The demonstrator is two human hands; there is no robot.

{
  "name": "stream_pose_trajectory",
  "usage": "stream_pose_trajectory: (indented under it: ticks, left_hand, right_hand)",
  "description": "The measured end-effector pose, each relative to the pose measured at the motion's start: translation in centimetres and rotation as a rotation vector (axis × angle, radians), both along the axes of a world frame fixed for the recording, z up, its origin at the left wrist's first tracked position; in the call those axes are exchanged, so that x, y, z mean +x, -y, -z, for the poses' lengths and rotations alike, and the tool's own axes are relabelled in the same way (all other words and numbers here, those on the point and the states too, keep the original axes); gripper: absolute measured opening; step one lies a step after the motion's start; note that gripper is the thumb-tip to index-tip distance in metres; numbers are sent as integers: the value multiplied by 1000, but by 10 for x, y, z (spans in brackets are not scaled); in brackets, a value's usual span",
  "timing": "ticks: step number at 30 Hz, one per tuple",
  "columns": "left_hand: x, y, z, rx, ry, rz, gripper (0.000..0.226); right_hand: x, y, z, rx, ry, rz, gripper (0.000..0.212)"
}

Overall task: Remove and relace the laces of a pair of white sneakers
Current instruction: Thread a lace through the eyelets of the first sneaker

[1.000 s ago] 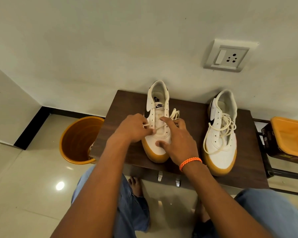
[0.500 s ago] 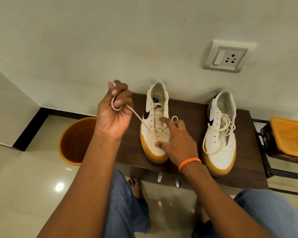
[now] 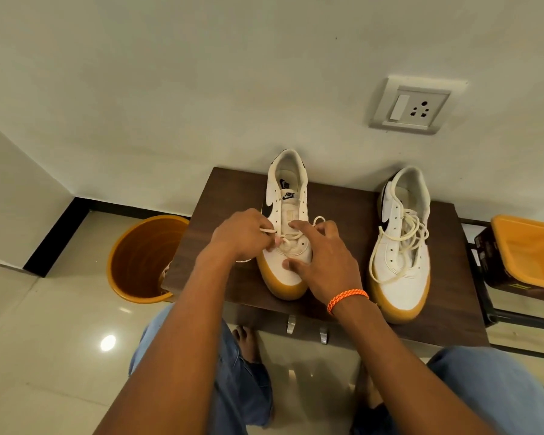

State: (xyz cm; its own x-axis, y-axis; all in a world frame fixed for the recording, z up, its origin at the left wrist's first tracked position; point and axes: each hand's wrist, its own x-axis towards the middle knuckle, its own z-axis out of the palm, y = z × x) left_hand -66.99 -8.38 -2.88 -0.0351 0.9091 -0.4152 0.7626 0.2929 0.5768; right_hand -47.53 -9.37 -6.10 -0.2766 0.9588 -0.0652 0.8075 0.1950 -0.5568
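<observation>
Left hand (image 3: 239, 235) pinches the lace (image 3: 291, 237) of the left shoe (image 3: 288, 221); right hand (image 3: 322, 262), fingers relaxed, steadies its toe. Second shoe (image 3: 401, 246) at three o'clock on the tabletop (image 3: 343, 211).

single head view, wide-angle, looking forward and down, close over table (image 3: 343, 196) against wall (image 3: 201, 89).

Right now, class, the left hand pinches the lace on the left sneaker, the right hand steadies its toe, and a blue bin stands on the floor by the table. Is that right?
Not quite: the bin is orange, not blue, as the head view shows. The left hand does pinch the lace on the left sneaker, and the right hand steadies its toe.
</observation>
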Motion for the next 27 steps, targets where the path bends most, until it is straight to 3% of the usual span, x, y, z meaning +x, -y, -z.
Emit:
stream_pose_trajectory:
  ticks: [3, 5, 8, 10, 12, 16, 19, 21, 22, 24, 26, 27]
  left_hand:
    - [-3, 3, -18, 98, 506, -229, 27]
    - [-8, 3, -21, 150, 561, -398, 28]
    - [-15, -1, -8, 168, 403, -517, 36]
    - [-17, -3, 0, 185, 159, -471, 38]
    - [-19, -3, 2, 177, 26, -426, 35]
    - [-14, -4, 3, 199, -126, -397, 19]
    - [-8, -5, 1, 278, -207, -355, 41]
    - [-6, -6, 0, 292, -183, -247, 21]
    - [-5, -7, 0, 257, -148, -182, 10]
    - [-5, -5, 0, 167, -92, -75, 13]
    - [-4, -3, -3, 116, -118, -45, 20]
    - [-2, -3, -4, 94, -139, -30, 23]
  right_hand:
    - [0, -1, 0, 4, -14, 4, 72]
    - [0, 0, 1, 8, -33, 8, 69]
    - [-3, 1, 0, 68, -69, -9, 47]
    - [-3, -1, -1, 182, -64, -11, 26]
    - [-2, -4, -2, 263, -91, 26, 14]
    - [4, -13, -10, 235, -319, 80, 4]
    - [10, -21, -24, 149, -565, 136, 5]
    - [14, -23, -32, 125, -661, 195, 9]
    - [18, -24, -35, 162, -618, 233, 9]
    - [22, -22, -36, 318, -313, 303, 32]
    - [20, -18, -33, 441, -108, 232, 52]
    - [18, -16, -31, 430, -106, 139, 49]
